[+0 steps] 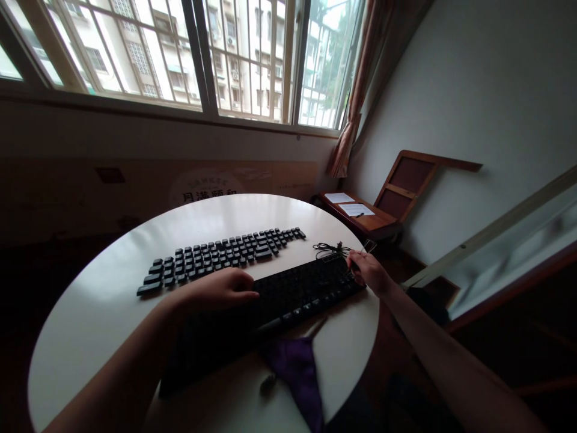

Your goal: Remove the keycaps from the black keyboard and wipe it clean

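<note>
A black keyboard base (288, 294) lies across the round white table (90, 313), most of its keys taken off. Rows of loose black keycaps (216, 255) are laid out on the table beyond it. My left hand (220, 290) rests on the keyboard's left part, fingers curled together and pointing right. My right hand (367, 270) is at the keyboard's far right end, pinched on a small thin tool (366, 248) whose shape is hard to make out. A coiled black cable (331, 248) lies just left of that hand.
A purple cloth (295, 370) hangs over the near table edge, with a small dark object (267, 383) beside it. A wooden folding chair (383, 204) with white papers (347, 203) stands at the right wall. A barred window (202, 54) and curtain (360, 84) are behind.
</note>
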`<state>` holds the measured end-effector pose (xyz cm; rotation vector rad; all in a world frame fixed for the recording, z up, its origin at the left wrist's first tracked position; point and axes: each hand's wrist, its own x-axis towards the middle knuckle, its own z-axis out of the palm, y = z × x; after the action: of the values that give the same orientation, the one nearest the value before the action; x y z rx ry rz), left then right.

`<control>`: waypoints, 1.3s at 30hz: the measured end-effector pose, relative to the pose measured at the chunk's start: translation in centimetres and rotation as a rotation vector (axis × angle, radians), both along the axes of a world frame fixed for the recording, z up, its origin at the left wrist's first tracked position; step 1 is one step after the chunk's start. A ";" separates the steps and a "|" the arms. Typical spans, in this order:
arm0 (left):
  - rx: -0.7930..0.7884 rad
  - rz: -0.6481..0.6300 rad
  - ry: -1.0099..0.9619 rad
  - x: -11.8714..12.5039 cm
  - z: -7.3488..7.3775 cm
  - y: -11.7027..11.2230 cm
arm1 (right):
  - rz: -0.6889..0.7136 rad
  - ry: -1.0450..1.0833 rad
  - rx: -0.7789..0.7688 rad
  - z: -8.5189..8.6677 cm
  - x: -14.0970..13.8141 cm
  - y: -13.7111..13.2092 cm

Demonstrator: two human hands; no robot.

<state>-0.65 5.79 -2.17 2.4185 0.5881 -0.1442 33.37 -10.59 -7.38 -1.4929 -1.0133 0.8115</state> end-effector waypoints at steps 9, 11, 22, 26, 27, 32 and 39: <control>-0.023 -0.033 0.083 -0.1 -0.8 0.3 | -0.080 -0.153 -0.008 -1.1 0.0 0.9; -0.025 -0.026 0.091 0.0 -0.8 0.3 | -0.076 -0.194 -0.009 -1.0 0.0 0.9; -0.049 -0.011 0.088 0.0 -0.6 0.3 | -0.027 -0.433 0.074 -1.3 -0.7 -0.2; -0.045 0.000 0.102 0.0 -0.6 0.3 | -0.027 -0.484 0.133 -1.8 -1.2 -1.0; -0.046 -0.001 0.105 0.1 -0.5 0.3 | -0.030 -0.489 0.151 -1.9 -1.3 -1.1; -0.059 -0.001 0.093 0.0 -0.6 0.3 | -0.129 -0.447 0.201 -2.8 -1.2 -1.0; -0.088 0.004 0.061 -0.1 -0.6 0.4 | -0.220 -0.346 0.233 -3.5 -1.2 -1.0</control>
<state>-0.74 6.17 -2.81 2.3342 0.6020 -0.2384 32.13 -11.64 -10.90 -1.5370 -1.1285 0.2721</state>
